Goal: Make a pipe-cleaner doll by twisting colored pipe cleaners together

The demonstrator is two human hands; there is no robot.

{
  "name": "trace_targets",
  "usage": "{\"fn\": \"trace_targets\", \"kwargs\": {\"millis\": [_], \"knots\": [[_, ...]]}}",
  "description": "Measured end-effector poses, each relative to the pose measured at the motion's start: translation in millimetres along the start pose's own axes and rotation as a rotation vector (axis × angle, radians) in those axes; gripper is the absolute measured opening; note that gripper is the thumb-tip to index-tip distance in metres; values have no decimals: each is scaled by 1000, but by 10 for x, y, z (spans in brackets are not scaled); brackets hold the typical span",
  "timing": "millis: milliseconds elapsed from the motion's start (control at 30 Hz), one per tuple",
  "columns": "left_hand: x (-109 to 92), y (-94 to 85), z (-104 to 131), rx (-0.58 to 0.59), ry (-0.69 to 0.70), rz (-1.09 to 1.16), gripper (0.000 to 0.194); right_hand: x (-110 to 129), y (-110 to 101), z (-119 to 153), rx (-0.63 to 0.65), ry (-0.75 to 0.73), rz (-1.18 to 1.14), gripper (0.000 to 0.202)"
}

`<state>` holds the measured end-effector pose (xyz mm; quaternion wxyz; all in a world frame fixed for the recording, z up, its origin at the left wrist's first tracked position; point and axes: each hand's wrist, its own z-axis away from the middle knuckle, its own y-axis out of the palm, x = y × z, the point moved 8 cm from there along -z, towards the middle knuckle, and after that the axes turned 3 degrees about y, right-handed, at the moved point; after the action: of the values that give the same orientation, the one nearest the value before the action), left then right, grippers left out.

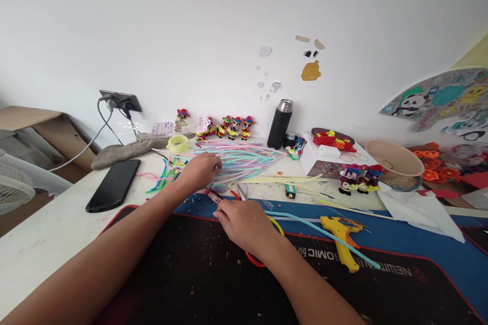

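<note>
Scissors (254, 260) partly hidden behind right hand (246, 223), left hand (201, 168) contact unclear, fan (15, 183) cropped left, black mat (183, 274) cropped bottom.

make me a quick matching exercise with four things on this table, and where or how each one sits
1. yellow plastic glue gun
2. black rectangular phone
3. black cylindrical bottle with silver cap
4. long, thin pastel craft stems

A. flat, toward the left of the white table
B. loosely bunched, lying lengthwise
C. handle over the black mat
D. upright, near the white wall

Pairs: 1-C, 2-A, 3-D, 4-B
</note>
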<state>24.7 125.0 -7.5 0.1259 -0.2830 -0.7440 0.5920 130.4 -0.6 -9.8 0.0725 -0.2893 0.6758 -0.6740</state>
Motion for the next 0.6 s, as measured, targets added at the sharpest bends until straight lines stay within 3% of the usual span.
{"fn": "trace_targets", "kwargs": {"millis": [300,600], "knots": [[-43,50,96,-22,18,8,24,-4,-43,4,-8,12,-38,25],[-33,72,85,-77,29,8,17,4,-25,-6,1,13,-47,24]]}}
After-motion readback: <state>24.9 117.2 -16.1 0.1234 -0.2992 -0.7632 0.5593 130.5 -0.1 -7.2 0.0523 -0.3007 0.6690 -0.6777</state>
